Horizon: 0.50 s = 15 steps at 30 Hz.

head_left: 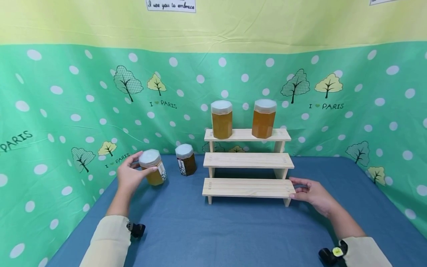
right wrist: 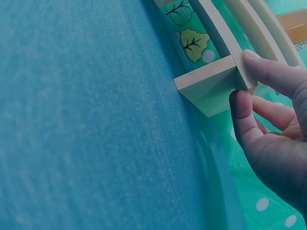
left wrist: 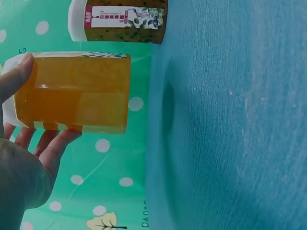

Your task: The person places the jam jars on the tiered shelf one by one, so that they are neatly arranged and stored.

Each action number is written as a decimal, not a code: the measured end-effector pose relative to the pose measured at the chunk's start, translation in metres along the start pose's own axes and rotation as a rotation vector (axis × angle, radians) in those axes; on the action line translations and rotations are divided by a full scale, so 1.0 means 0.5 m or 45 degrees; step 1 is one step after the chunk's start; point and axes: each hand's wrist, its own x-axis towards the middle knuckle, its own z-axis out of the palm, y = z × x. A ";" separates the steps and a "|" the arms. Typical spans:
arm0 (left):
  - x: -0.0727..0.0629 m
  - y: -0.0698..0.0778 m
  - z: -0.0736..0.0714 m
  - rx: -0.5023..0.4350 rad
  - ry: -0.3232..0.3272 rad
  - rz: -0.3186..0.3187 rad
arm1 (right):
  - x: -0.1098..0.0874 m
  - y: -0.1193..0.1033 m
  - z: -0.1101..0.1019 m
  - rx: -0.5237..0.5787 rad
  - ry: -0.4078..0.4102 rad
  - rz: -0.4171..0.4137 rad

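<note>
My left hand (head_left: 129, 174) grips an amber honey jar (head_left: 154, 177) with a white lid, thumb on one side and fingers on the other. In the left wrist view this jar (left wrist: 76, 93) hangs a little above the blue cloth, its shadow apart from it. Just to its right, a darker jar (head_left: 189, 165) with a white lid and printed label stands on the cloth. My right hand (head_left: 315, 194) pinches the right end of the lowest step (head_left: 247, 188) of a three-step wooden rack. In the right wrist view, thumb and fingertips meet the step's corner (right wrist: 245, 79).
Two amber jars, one on the left (head_left: 222, 125) and one on the right (head_left: 263, 124), stand on the rack's top step (head_left: 241, 134). The middle step (head_left: 248, 160) lies below them. A green patterned curtain (head_left: 186, 78) hangs behind the blue tablecloth (head_left: 213, 233).
</note>
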 end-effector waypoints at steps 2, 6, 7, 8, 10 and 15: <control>-0.002 0.002 0.000 0.005 -0.002 0.002 | 0.000 0.000 0.000 -0.003 0.001 -0.001; -0.009 0.009 0.002 -0.007 -0.015 0.001 | 0.001 0.000 -0.001 -0.001 -0.001 0.000; -0.010 0.011 0.002 -0.012 -0.019 0.004 | 0.001 0.000 -0.001 0.000 -0.001 0.001; -0.012 0.014 0.003 -0.015 -0.022 0.005 | 0.000 0.000 -0.001 0.002 -0.002 0.001; -0.015 0.018 0.004 -0.015 -0.027 0.013 | 0.000 0.000 -0.001 0.005 -0.001 0.002; -0.020 0.026 0.007 -0.005 -0.029 0.026 | 0.000 0.000 -0.001 0.011 -0.005 -0.001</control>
